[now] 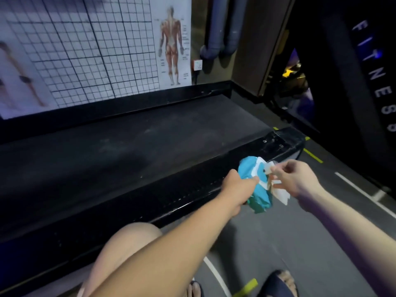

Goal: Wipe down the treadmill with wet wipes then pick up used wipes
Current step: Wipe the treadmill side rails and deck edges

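The black treadmill [132, 142] lies across the view, its belt dark and dusty, its near side rail [192, 189] running toward the lower left. My left hand [237, 185] grips a blue and white wet wipes pack [255, 185] just above the rail's right end. My right hand [293, 179] pinches a white wipe [280, 195] at the pack's opening; the wipe hangs partly out below my fingers.
A gridded wall poster with an anatomy figure [171, 46] stands behind the treadmill. Grey floor with white and yellow lines [364, 194] spreads to the right. My knee [126, 243] and sandalled feet [278, 284] are at the bottom. A dark pillar with lettering [377, 71] rises at right.
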The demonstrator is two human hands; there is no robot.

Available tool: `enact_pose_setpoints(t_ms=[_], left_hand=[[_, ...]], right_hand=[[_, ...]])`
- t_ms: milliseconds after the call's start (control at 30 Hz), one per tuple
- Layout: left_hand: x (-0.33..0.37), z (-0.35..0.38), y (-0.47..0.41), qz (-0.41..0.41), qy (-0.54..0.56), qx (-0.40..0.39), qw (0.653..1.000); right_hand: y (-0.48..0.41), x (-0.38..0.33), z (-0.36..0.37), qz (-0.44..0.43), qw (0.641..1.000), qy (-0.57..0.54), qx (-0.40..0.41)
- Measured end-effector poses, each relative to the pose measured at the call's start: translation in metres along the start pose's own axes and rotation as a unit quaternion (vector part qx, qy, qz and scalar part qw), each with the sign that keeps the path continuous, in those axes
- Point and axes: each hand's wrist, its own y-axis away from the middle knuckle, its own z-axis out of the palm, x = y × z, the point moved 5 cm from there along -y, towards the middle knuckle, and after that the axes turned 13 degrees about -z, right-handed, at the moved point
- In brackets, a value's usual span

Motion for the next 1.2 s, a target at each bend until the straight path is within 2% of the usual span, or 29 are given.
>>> enact_pose_setpoints(t_ms=[133, 200, 333, 433, 533, 733, 833, 933, 1200], left_hand=[[0.012, 0.006, -0.017, 0.009, 0.007, 0.034, 0.999], [0.013, 0.009, -0.021, 0.012, 0.01, 0.049, 0.999], [0.006, -0.002, -0.032, -0.006, 0.048, 0.088, 0.995], [-0.005, -0.024, -0.043, -0.02, 0.059, 0.129, 0.99], [-0.018, -0.048, -0.053, -0.031, 0.087, 0.16, 0.983], [-0.026, -0.071, -0.054, -0.059, 0.164, 0.137, 0.975], [-0.024, -0.081, -0.051, -0.058, 0.173, 0.13, 0.975], [-0.023, -0.111, -0.054, -0.059, 0.206, 0.134, 0.967], [-0.059, -0.262, -0.057, -0.063, 0.296, 0.25, 0.92]], right_hand=[[-0.024, 0.005, -0.007, 0.011, 1.0, -0.016, -0.012], [-0.028, -0.002, -0.014, -0.017, 0.999, -0.039, -0.007], [-0.037, -0.008, -0.023, -0.034, 0.989, -0.141, 0.015], [-0.04, 0.001, -0.019, 0.017, 0.973, -0.231, 0.018], [-0.032, -0.005, -0.008, 0.042, 0.967, -0.25, 0.002], [-0.031, -0.017, 0.034, 0.122, 0.928, -0.348, -0.048], [-0.024, -0.032, 0.06, 0.096, 0.932, -0.327, -0.126], [-0.023, -0.036, 0.072, 0.086, 0.935, -0.315, -0.138], [-0.025, -0.028, 0.097, 0.048, 0.966, -0.18, -0.181]])
